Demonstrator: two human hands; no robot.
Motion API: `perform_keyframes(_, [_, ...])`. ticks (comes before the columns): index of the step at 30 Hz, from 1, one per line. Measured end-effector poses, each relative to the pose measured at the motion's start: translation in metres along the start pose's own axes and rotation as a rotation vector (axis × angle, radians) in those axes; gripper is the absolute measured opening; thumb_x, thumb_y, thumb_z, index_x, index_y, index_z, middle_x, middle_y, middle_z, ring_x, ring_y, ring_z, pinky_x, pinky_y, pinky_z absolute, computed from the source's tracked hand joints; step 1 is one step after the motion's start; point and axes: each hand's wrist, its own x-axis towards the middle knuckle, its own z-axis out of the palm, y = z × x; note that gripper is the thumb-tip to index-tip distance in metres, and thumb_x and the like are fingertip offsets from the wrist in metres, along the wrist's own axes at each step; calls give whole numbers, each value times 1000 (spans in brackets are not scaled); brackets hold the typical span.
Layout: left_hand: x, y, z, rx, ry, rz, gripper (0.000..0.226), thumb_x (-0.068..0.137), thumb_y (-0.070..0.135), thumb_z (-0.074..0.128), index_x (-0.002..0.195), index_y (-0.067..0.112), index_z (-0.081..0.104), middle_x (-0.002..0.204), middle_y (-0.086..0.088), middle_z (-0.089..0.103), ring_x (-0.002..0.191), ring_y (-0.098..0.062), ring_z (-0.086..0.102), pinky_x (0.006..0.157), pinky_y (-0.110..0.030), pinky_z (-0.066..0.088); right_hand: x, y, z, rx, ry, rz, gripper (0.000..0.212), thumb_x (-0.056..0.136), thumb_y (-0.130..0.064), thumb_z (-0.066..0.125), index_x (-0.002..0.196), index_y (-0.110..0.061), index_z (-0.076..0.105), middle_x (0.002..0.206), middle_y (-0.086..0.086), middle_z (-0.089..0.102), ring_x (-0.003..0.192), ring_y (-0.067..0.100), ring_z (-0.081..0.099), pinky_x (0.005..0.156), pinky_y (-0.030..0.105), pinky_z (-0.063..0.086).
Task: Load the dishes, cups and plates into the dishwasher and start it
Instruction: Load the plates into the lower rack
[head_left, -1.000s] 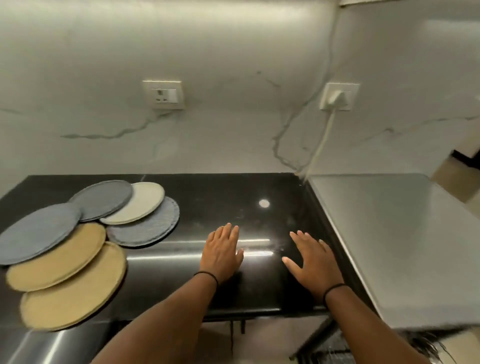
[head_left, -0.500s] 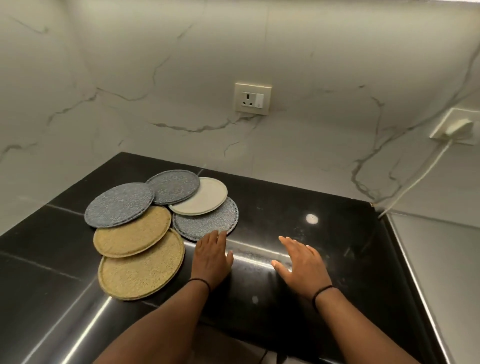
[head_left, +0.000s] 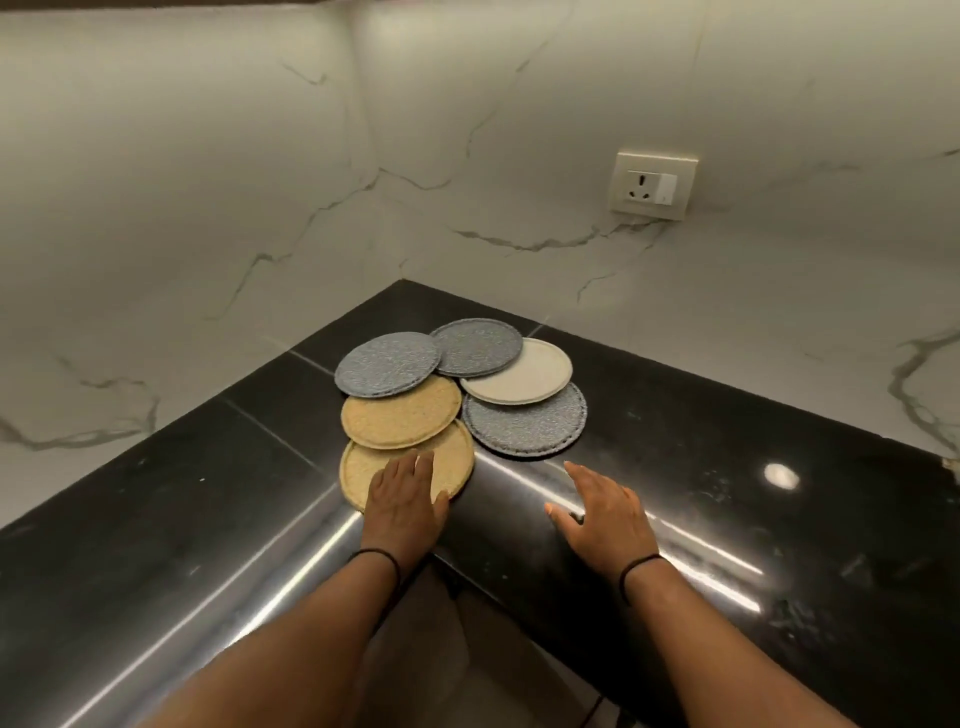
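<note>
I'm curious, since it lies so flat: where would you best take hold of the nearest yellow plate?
Probably at its near rim, from the counter's front edge. The nearest yellow plate lies flat on the black counter, its far side tucked under the second yellow plate. Its near rim sits at the rounded edge, where the left hand already rests open on it.

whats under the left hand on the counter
The left hand lies flat on the nearest round yellow speckled plate, which sits on the black stone counter. A second yellow plate overlaps its far edge. The part beneath the palm is covered.
</note>
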Motion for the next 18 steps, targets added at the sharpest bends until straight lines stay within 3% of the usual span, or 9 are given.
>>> perform_keyframes(4, [-12,-48,-22,45,-62,-197,58,89,44,56,138,17,45,132,-4,52,121,-24,49,100,-37,39,11,-38,3,69,-33,-70,67,86,-59,56,143,-24,45,141,-1,53,129,20,49,107,34,34])
perform_keyframes(9, [-4,-77,-40,-24,-104,-405,48,91,44,53,131,19,46,125,-5,53,116,-24,50,95,-36,42,31,-67,1,110,-81,-52,56,88,-55,58,135,-26,52,133,-3,59,123,19,53,101,32,39])
perform_keyframes(12, [17,-92,-35,-176,-173,-578,44,90,44,52,120,12,51,118,-12,58,108,-31,56,87,-39,46,50,-85,7,225,-191,132,30,86,-48,61,92,-20,66,95,2,71,93,23,65,79,32,49])
perform_keyframes(14, [34,-105,-25,-351,-198,-675,46,89,45,51,109,4,57,109,-17,63,98,-34,61,76,-38,48,63,-95,18,393,-257,299,32,85,-39,62,71,-11,61,69,8,68,70,27,68,63,34,53])
perform_keyframes(18, [68,-130,-3,-657,-193,-810,57,83,54,51,101,1,65,100,-19,68,87,-32,64,58,-30,41,79,-110,53,818,-327,653,26,82,-27,67,81,-2,59,66,15,62,48,26,61,50,32,54])
